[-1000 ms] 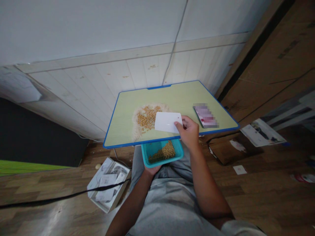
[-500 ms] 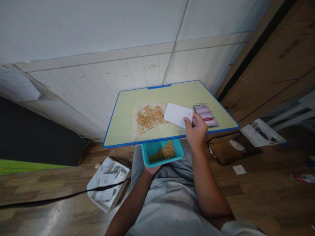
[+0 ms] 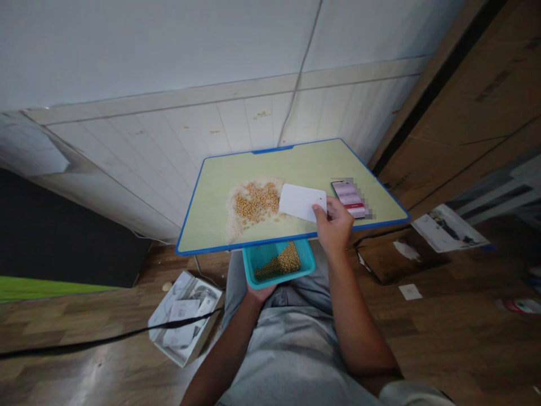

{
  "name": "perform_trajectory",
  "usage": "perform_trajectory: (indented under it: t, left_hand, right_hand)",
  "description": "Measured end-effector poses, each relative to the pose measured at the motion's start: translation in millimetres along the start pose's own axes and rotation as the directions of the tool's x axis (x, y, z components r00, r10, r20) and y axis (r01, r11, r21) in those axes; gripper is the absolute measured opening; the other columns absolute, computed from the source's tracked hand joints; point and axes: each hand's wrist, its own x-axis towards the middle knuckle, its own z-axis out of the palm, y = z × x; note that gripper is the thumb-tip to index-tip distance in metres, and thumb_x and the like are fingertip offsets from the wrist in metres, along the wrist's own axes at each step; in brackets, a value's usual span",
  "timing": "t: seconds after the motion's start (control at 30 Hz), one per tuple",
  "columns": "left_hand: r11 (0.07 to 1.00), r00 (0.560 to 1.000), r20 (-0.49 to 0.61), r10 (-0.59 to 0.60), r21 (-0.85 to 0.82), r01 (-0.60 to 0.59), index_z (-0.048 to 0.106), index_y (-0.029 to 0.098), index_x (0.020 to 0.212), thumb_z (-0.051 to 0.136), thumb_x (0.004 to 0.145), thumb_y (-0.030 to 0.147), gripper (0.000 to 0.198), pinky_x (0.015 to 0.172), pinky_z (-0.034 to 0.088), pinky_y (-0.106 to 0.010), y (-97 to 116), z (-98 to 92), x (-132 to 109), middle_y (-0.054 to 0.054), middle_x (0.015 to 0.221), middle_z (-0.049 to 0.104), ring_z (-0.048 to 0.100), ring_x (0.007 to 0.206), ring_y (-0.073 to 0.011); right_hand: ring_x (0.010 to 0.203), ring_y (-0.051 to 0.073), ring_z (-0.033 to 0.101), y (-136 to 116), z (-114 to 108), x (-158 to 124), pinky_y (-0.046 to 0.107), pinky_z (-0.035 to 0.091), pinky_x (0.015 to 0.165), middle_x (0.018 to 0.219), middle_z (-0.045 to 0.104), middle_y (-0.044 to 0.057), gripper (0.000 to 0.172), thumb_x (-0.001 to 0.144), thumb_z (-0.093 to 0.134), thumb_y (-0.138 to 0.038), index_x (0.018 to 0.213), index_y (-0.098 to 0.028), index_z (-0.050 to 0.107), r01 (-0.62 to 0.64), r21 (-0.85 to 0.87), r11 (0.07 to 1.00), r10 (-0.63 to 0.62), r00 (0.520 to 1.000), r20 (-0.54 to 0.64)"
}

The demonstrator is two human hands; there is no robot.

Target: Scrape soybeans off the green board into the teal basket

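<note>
My right hand [image 3: 335,225] pinches a white card [image 3: 301,201] by its right corner, its left edge at the right side of a pile of yellow beans mixed with white grains [image 3: 252,204] on the blue-rimmed green table [image 3: 220,169]. My left hand [image 3: 261,291] grips the underside of a teal basket [image 3: 307,263] with beans in it, held just below the table's front edge.
A phone [image 3: 349,198] lies on the table to the right of my right hand. On the wooden floor lie an open white box [image 3: 183,323] with a black cable across it, flattened cardboard [image 3: 393,260] and papers [image 3: 448,227]. A wall stands behind the table.
My right hand first swung the card to the right, off the beans and toward the phone, then brought it back left to the pile's right edge. The left hand and basket stayed still.
</note>
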Motion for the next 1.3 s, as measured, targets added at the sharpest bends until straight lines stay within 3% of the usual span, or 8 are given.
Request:
perform_trajectory:
  t: [0.07, 0.13, 0.3, 0.43, 0.6, 0.83, 1.03, 1.3]
  left_hand:
    - [1.000, 0.993, -0.119, -0.004, -0.029, 0.000, 0.067, 0.032, 0.174, 0.018, 0.122, 0.055, 0.076, 0.155, 0.019, -0.063, 0.1, -3.0, 1.1, -0.004, 0.189, 0.058, 0.033, 0.187, -0.0306]
    - [1.000, 0.987, -0.162, -0.008, -0.031, 0.003, 0.064, 0.032, 0.177, 0.021, 0.122, 0.056, 0.074, 0.154, 0.023, -0.063, 0.3, -5.5, 2.0, -0.005, 0.187, 0.061, 0.040, 0.185, -0.0310]
    - [0.999, 0.995, -0.103, 0.004, 0.032, 0.000, 0.065, 0.033, 0.177, 0.027, 0.121, 0.054, 0.070, 0.154, 0.025, -0.065, -0.2, -8.3, 3.9, -0.006, 0.182, 0.066, 0.048, 0.180, -0.0332]
    - [1.000, 0.987, -0.158, 0.009, 0.013, -0.007, 0.062, 0.028, 0.179, 0.026, 0.122, 0.054, 0.073, 0.153, 0.029, -0.063, -1.0, 0.4, -0.6, -0.008, 0.184, 0.063, 0.048, 0.180, -0.0336]
    - [0.999, 0.983, -0.185, -0.002, -0.035, -0.004, 0.067, 0.030, 0.175, 0.023, 0.122, 0.056, 0.073, 0.153, 0.029, -0.063, -1.4, 9.7, -5.7, -0.007, 0.182, 0.067, 0.045, 0.182, -0.0321]
    - [0.999, 0.981, -0.192, -0.003, -0.035, -0.004, 0.062, 0.022, 0.178, 0.027, 0.122, 0.057, 0.074, 0.153, 0.030, -0.062, -1.0, 1.2, -0.2, -0.013, 0.183, 0.064, 0.045, 0.182, -0.0348]
    - [0.999, 0.988, -0.151, -0.024, -0.041, 0.018, 0.065, 0.032, 0.175, 0.026, 0.121, 0.058, 0.072, 0.153, 0.027, -0.064, -0.9, 0.8, -0.2, -0.006, 0.182, 0.066, 0.043, 0.183, -0.0331]
    - [1.000, 0.995, -0.099, -0.016, 0.023, 0.018, 0.074, 0.031, 0.166, 0.031, 0.118, 0.058, 0.070, 0.152, 0.028, -0.066, -1.3, -13.1, 7.4, -0.007, 0.176, 0.073, 0.042, 0.184, -0.0342]
  right_hand:
    - [0.086, 0.028, 0.085, 0.3, 0.1, -0.6, 0.037, 0.067, 0.078, 0.094, 0.089, 0.007, 0.020, 0.093, 0.080, -0.040, 0.104, -0.023, 0.080, 0.005, 0.014, 1.000, -0.005, 1.000, -0.003]
    - [0.088, 0.029, 0.086, 0.4, 0.3, -0.7, 0.038, 0.067, 0.079, 0.095, 0.089, 0.008, 0.020, 0.094, 0.081, -0.040, 0.104, -0.023, 0.080, 0.008, 0.024, 1.000, -0.007, 1.000, -0.023]
    - [0.084, 0.027, 0.084, 2.0, 0.7, -0.9, 0.035, 0.065, 0.075, 0.092, 0.089, 0.007, 0.020, 0.092, 0.081, -0.040, 0.102, -0.023, 0.080, -0.018, 0.024, 1.000, 0.017, 0.999, 0.028]
    - [0.084, 0.027, 0.084, 2.2, 1.7, -1.8, 0.034, 0.064, 0.073, 0.092, 0.089, 0.006, 0.020, 0.091, 0.080, -0.040, 0.102, -0.023, 0.081, -0.026, 0.059, 0.998, 0.023, 0.998, 0.057]
    - [0.082, 0.027, 0.083, -1.9, 2.8, -3.0, 0.034, 0.061, 0.072, 0.091, 0.088, 0.006, 0.018, 0.091, 0.080, -0.038, 0.101, -0.023, 0.082, -0.020, 0.058, 0.998, 0.014, 0.995, 0.095]
    - [0.084, 0.026, 0.082, -2.5, 3.5, -3.7, 0.033, 0.061, 0.073, 0.093, 0.089, 0.005, 0.018, 0.090, 0.082, -0.038, 0.101, -0.024, 0.082, -0.037, 0.090, 0.995, 0.026, 0.992, 0.123]
    - [0.089, 0.027, 0.084, -0.2, 4.7, -5.6, 0.035, 0.065, 0.078, 0.096, 0.091, 0.006, 0.023, 0.089, 0.083, -0.042, 0.103, -0.024, 0.083, -0.096, 0.117, 0.988, 0.074, 0.980, 0.183]
    - [0.089, 0.026, 0.084, 0.6, 8.1, -7.3, 0.033, 0.065, 0.077, 0.097, 0.091, 0.005, 0.025, 0.090, 0.085, -0.046, 0.103, -0.025, 0.081, -0.127, 0.141, 0.982, 0.093, 0.970, 0.225]
